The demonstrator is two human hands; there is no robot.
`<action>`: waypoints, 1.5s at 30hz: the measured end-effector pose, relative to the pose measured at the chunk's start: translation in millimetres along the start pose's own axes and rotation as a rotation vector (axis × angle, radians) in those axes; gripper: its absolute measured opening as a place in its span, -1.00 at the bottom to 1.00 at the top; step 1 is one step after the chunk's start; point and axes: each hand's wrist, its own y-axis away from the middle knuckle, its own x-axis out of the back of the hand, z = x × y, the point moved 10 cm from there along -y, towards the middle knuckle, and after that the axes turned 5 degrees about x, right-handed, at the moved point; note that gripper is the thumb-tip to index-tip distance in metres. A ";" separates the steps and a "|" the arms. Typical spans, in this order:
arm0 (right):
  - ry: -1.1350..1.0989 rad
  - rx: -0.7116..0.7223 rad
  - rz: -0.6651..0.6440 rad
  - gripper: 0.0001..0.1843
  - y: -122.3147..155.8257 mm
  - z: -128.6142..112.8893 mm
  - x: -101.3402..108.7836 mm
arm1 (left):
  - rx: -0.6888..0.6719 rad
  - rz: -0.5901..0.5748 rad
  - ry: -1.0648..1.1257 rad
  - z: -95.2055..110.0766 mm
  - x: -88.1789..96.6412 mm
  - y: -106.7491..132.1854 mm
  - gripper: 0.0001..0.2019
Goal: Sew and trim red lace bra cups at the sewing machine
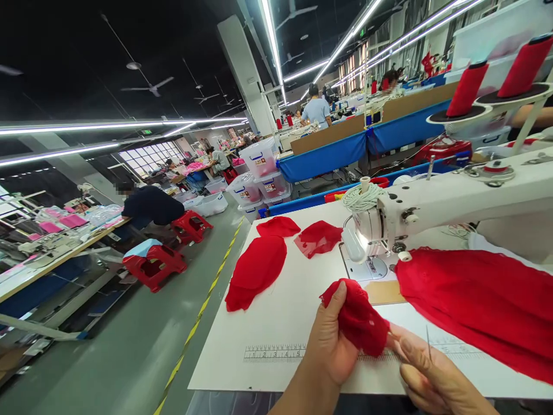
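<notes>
A small piece of red lace-edged fabric [360, 320] is bunched up above the front of the white sewing table [224, 360]. My left hand [328, 343] is closed on its left side, thumb pressed on top. At the fabric's lower right edge, the fingers of my right hand [425, 369] pinch it. A thin pointed metal tool [428, 340] sticks up from that same hand; its kind I cannot make out. Just behind the hands is the sewing machine [367, 230], with its needle plate [375, 268] bare of cloth.
Flat red fabric pieces [257, 268] lie left of the machine, and a larger red cloth [475, 300] spreads on the right. A printed ruler [274, 353] runs along the front. Red thread cones [469, 89] stand behind. Across the aisle a person [151, 203] sits near red stools [155, 265].
</notes>
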 end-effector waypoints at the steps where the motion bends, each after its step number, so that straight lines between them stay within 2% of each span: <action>1: -0.068 0.034 0.023 -0.43 -3.2 -4.8 0.0 | -0.005 0.020 0.010 0.5 0.1 -1.0 -0.89; 4: -0.142 0.107 0.064 -0.43 -13.7 -13.4 5.5 | -0.045 0.114 0.073 8.3 4.7 -3.2 -0.87; 8: -0.077 0.150 0.134 -0.36 -19.8 -17.6 12.2 | -0.096 0.199 0.123 18.0 9.6 -6.7 -0.92; 11: -0.075 0.155 0.189 -0.29 -19.2 -20.5 11.3 | -0.103 0.203 0.137 15.2 8.3 -11.3 -0.89; 15: -0.055 0.153 0.152 -0.29 -21.4 -24.3 5.6 | -0.114 0.179 0.137 7.0 3.9 -16.1 -0.84; 20: -0.068 0.143 0.266 -0.31 -16.7 -30.0 25.7 | -0.159 0.168 0.117 5.8 -1.9 -16.0 -0.87; 24: -0.127 0.089 0.351 -0.17 -6.8 -31.9 34.8 | -0.171 0.178 0.109 3.9 -7.2 -17.6 -0.87; 29: -0.143 0.098 0.425 -0.16 -2.0 -32.0 45.3 | -0.138 0.225 0.105 3.0 -3.4 -25.7 -0.86; 35: -0.084 0.146 0.373 -0.23 -3.1 -33.6 51.5 | -0.115 0.321 0.082 20.3 13.8 -37.3 -0.81; 38: -0.068 0.155 0.348 -0.27 -5.9 -34.4 50.1 | -0.114 0.349 0.085 20.8 17.7 -37.0 -0.78; 42: 0.059 0.246 0.304 -0.40 -12.7 -41.9 45.4 | -0.068 0.276 0.082 5.2 12.6 -30.4 -0.88; 45: 0.264 0.478 0.473 -0.38 -2.4 -63.8 57.3 | 0.034 0.107 0.055 -9.7 1.4 -27.2 -0.91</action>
